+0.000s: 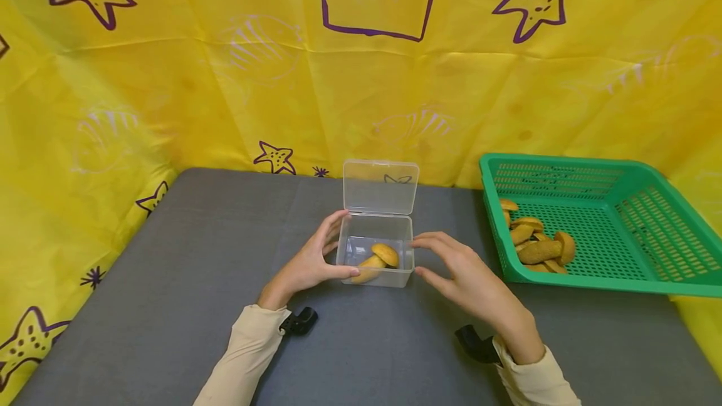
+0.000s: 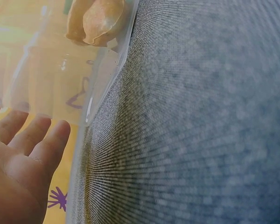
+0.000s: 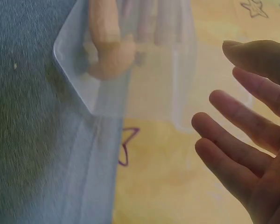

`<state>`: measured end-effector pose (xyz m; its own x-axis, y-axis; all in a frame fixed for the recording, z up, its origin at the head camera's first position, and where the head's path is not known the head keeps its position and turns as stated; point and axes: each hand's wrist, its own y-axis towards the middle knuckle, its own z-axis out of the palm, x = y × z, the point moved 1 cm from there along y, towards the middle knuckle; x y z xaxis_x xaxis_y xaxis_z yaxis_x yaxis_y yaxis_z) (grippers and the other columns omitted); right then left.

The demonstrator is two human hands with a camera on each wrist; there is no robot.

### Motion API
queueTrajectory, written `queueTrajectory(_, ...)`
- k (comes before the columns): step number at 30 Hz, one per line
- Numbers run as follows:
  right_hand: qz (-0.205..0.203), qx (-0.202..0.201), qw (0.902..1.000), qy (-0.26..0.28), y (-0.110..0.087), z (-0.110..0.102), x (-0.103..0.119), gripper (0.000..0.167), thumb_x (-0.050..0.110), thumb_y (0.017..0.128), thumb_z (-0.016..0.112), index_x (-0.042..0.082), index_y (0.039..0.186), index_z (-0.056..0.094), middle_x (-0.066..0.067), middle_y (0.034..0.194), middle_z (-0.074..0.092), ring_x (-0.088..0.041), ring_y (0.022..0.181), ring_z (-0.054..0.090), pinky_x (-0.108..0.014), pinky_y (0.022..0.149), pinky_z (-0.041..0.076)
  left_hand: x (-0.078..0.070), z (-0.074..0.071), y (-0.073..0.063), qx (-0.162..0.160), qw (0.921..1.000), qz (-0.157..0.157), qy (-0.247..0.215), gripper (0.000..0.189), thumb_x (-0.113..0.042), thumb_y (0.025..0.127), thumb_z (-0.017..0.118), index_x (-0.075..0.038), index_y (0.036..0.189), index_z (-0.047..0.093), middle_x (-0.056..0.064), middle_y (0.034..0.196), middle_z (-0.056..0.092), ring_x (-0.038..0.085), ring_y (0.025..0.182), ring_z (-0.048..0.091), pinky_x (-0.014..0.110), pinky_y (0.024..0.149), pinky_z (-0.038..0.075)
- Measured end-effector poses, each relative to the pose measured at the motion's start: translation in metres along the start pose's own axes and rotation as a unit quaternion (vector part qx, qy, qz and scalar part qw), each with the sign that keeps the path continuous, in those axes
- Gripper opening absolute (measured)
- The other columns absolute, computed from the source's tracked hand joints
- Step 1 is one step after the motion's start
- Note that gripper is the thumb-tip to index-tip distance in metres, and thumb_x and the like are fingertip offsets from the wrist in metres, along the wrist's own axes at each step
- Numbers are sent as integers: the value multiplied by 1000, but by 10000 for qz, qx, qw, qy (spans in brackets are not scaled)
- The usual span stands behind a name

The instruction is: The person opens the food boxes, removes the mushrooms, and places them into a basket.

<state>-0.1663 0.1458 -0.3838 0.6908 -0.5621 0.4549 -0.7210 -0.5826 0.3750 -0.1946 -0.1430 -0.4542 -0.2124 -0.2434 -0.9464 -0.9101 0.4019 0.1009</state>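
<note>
A clear plastic box stands on the grey table with its hinged lid raised at the back. One brown mushroom lies inside, its cap toward the right; its stem shows through the wall in the right wrist view. My left hand holds the box by its left side, thumb at the front corner and index finger at the back corner. Beside the right wall is my right hand, fingers spread and nothing in them, the fingertips close to the rim.
A green perforated basket sits at the right of the table, with several mushrooms heaped in its left end. Behind the table hangs a yellow cloth with starfish drawings. Each wrist wears a black camera mount.
</note>
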Motion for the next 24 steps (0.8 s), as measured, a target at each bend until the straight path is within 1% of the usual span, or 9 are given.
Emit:
queueTrajectory(5, -106, 204, 9997, 42, 12, 10, 3, 35, 11, 87, 76, 5, 119, 66, -7, 121, 67, -22, 112, 65, -41, 95, 55, -2, 1, 0, -9, 10000, -4, -57, 105, -12, 75, 87, -23, 156, 20, 7, 164, 23, 30, 152, 24, 53, 120, 30)
queueTrajectory(11, -128, 436, 9990, 47, 27, 16, 12, 34, 12, 88, 75, 6, 120, 66, -5, 121, 66, -21, 113, 64, -40, 95, 56, -2, 0, -1, 20, 10000, -6, -88, 105, -13, 75, 87, -22, 156, 20, 8, 164, 23, 30, 152, 23, 54, 120, 29)
queueTrajectory(14, -164, 566, 9982, 137, 34, 18, 14, 32, 12, 89, 75, 6, 120, 67, -4, 120, 67, -21, 111, 65, -40, 93, 56, -1, 0, -1, 34, 10000, -22, -69, 105, -14, 76, 87, -22, 156, 19, 8, 164, 23, 30, 152, 23, 54, 120, 30)
queueTrajectory(17, -183, 735, 9967, 279, 41, 19, 13, 31, 11, 89, 74, 6, 119, 67, -4, 118, 68, -21, 111, 65, -40, 94, 56, 0, -1, -1, 52, 10000, -45, -48, 104, -15, 77, 86, -24, 156, 19, 7, 164, 22, 30, 152, 23, 54, 120, 30)
queueTrajectory(19, -165, 905, 9950, 385, 45, 20, 12, 31, 10, 89, 74, 6, 119, 66, -5, 119, 69, -23, 111, 65, -42, 95, 55, 1, -1, -1, 66, 10000, -56, -45, 104, -16, 78, 86, -25, 156, 19, 6, 164, 22, 30, 152, 23, 54, 120, 30)
queueTrajectory(24, 71, 1508, 9873, 491, 54, 21, 8, 35, 11, 91, 72, 5, 124, 64, -7, 122, 67, -27, 110, 63, -45, 96, 53, 0, -1, -1, 75, 9999, -59, -46, 104, -17, 78, 86, -26, 156, 19, 6, 165, 22, 30, 152, 22, 55, 120, 30)
